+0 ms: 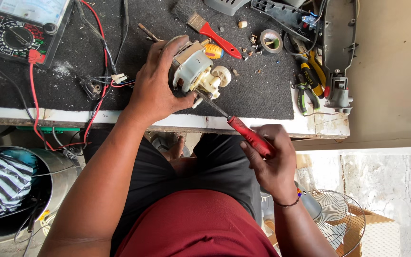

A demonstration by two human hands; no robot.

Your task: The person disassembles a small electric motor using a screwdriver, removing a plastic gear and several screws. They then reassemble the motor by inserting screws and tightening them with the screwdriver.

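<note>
Clutter rings the work on the table (272, 124): one multimeter (22, 29) at the far left corner, one red-handled brush (205, 27), one roll of tape (271, 41), and pliers (308, 81) toward the right edge. One small fan motor (197, 71) sits near the front edge, on the black mat (253, 90). Left hand (155, 83) wraps around it, fingers curled over its top. Right hand (272, 159), off the front edge, is closed around the one red screwdriver (243, 131), its tip at the motor.
</note>
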